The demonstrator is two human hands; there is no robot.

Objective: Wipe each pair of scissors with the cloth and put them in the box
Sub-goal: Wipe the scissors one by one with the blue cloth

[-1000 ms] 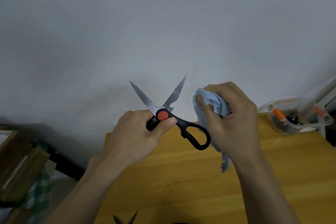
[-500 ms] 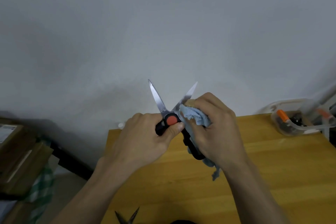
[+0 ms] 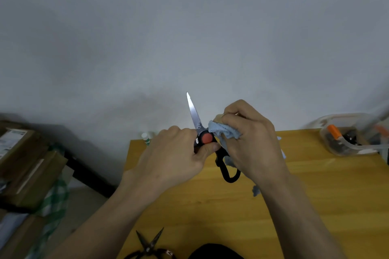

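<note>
A: Starting nearest, what lies on the table [image 3: 189, 206]?

B: At its near edge a second pair of scissors [image 3: 149, 245] lies with dark blades spread apart. Beside it, at the very bottom, a dark rounded shape shows; I cannot tell what it is.

A: And above the table?

B: The left hand [image 3: 174, 153] grips one handle of the black scissors [image 3: 207, 143], thumb just below the red pivot button. One serrated blade points up and away. The right hand [image 3: 250, 141] is curled round a light blue cloth [image 3: 223, 132] and pinches it over the other blade, which is hidden. The free black handle loop hangs below the right hand, and a tail of cloth hangs under the wrist.

A: Containers?

B: One clear plastic box [image 3: 347, 136] at the table's far right corner, well apart from the held scissors. Inside are dark things and an orange-handled piece, too blurred to name singly.

A: The table and the room?

B: The table is yellowish wood. A small white bottle [image 3: 146, 137] with a green band stands just past its far left corner. A plain grey wall [image 3: 189, 38] rises behind the table. Left of the table sit cardboard boxes [image 3: 25, 164] and green checked fabric [image 3: 54, 202].

A: Any writing?

B: A small mark is on the blade near the pivot, and a label is on one cardboard box; neither is legible.
</note>
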